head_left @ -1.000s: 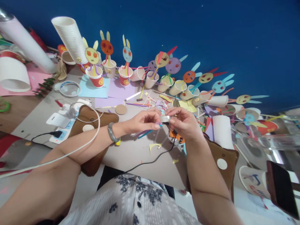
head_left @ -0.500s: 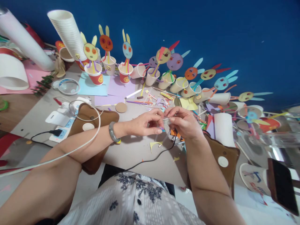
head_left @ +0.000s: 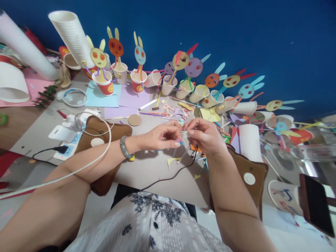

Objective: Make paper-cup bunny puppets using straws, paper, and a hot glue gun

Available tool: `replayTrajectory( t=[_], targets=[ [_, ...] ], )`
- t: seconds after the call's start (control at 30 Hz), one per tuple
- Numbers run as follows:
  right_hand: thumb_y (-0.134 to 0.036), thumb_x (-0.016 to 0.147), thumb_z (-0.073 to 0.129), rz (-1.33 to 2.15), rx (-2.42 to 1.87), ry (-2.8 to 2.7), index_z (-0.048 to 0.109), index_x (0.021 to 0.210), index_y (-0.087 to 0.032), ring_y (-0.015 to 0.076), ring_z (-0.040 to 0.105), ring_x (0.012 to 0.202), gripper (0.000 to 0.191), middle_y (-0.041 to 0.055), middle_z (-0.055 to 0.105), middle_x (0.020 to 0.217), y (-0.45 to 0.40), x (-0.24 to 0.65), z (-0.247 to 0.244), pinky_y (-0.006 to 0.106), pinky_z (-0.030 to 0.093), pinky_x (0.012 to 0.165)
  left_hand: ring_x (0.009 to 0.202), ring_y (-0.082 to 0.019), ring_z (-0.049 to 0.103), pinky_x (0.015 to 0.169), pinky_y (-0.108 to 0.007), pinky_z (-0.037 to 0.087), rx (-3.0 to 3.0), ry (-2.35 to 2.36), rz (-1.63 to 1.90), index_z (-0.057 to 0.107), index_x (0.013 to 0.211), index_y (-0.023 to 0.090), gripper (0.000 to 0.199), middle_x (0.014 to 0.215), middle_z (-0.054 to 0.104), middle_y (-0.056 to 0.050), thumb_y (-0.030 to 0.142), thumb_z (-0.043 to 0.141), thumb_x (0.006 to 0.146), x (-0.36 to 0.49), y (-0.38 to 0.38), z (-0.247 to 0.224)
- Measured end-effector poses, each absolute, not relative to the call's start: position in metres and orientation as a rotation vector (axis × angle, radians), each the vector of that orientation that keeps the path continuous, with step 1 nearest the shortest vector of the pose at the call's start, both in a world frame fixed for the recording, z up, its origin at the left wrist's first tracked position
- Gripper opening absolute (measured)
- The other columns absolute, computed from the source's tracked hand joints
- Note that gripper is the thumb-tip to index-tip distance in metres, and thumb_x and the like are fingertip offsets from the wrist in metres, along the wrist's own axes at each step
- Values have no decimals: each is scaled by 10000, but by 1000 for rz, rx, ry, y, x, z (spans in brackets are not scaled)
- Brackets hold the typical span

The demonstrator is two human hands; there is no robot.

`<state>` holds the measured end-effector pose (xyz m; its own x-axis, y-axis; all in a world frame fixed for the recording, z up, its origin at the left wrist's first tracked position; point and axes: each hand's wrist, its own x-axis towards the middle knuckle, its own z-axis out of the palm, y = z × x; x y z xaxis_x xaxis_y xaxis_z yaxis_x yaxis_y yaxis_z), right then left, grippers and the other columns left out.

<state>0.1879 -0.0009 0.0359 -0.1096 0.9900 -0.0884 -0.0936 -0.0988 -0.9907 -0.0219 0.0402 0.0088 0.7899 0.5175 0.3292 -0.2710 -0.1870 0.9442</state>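
Observation:
Both hands meet over the table, fingertips close together. Between thumb and fingers, my right hand (head_left: pixel 203 134) pinches a small whitish ridged piece (head_left: pixel 185 134). My left hand (head_left: pixel 166 135), with a bangle on its wrist, is closed at the left end of that piece; a bit of blue and purple shows at its thumb tip, too small to make out. Under the hands lie a yellow paper offcut (head_left: pixel 173 162) and orange scraps (head_left: pixel 197 150). A black cord (head_left: pixel 173 177) runs across the table (head_left: pixel 149 171) below them.
Behind the hands stands a row of paper cups (head_left: pixel 168 85) with paper rabbit figures. A leaning cup stack (head_left: pixel 70 35), a power strip (head_left: pixel 69 147) and a tape roll (head_left: pixel 75 97) are at left. A white roll (head_left: pixel 250 143) and a phone (head_left: pixel 317 204) are at right.
The whole view has shifted slightly. The whitish piece now lies more level between my fingertips, and my hands keep nearly the same pose.

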Motion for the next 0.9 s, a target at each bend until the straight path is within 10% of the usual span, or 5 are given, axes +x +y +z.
replayTrajectory(
  t=[0.9],
  targets=[
    [-307, 608, 874, 1415, -1187, -1054, 622, 705, -205, 20, 395, 399, 288, -21, 673, 786, -2, 180, 36, 186, 271, 352, 883, -151, 533, 808, -296, 479, 1502, 244, 753, 659, 825, 177, 341, 986, 524, -50, 492, 790, 824, -23, 43, 7]
  ],
)
